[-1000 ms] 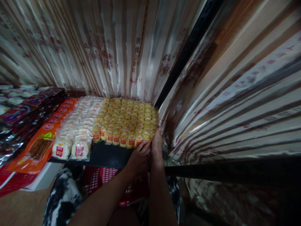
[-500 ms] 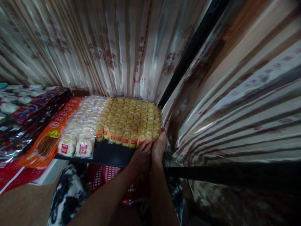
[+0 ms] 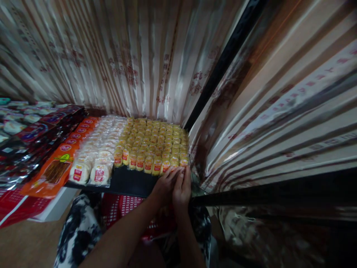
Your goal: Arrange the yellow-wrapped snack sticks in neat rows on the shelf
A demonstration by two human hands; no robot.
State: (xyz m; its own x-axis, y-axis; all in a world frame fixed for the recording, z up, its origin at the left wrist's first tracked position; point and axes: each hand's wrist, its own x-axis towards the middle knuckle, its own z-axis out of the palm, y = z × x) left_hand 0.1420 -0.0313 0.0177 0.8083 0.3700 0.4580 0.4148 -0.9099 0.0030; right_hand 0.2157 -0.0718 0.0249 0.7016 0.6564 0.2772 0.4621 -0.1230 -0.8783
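Rows of small yellow wrapped cakes (image 3: 148, 162) with red labels stand at the right end of a black shelf (image 3: 134, 180). At the front right corner of these rows, the fingers of my left hand (image 3: 164, 186) stretch against the lower front of the packets. Close beside it, my right hand (image 3: 182, 190) has its fingers extended and held together, the tips at the last front packet. My hands nearly touch. Their palms and undersides are hidden, and I cannot see anything held in them.
White round wrapped cakes (image 3: 99, 173) stand left of the yellow ones, then orange snack packs (image 3: 52, 171) and dark shiny packages (image 3: 25, 149). Black posts (image 3: 223, 65) frame the shelf's right corner, with a printed curtain (image 3: 145, 56) behind. A red basket (image 3: 125, 206) sits below.
My right hand has drawn back from the right side of the yellow rows to their front corner, its fingers straighter. My left hand has stayed at the front. The view has shifted slightly.
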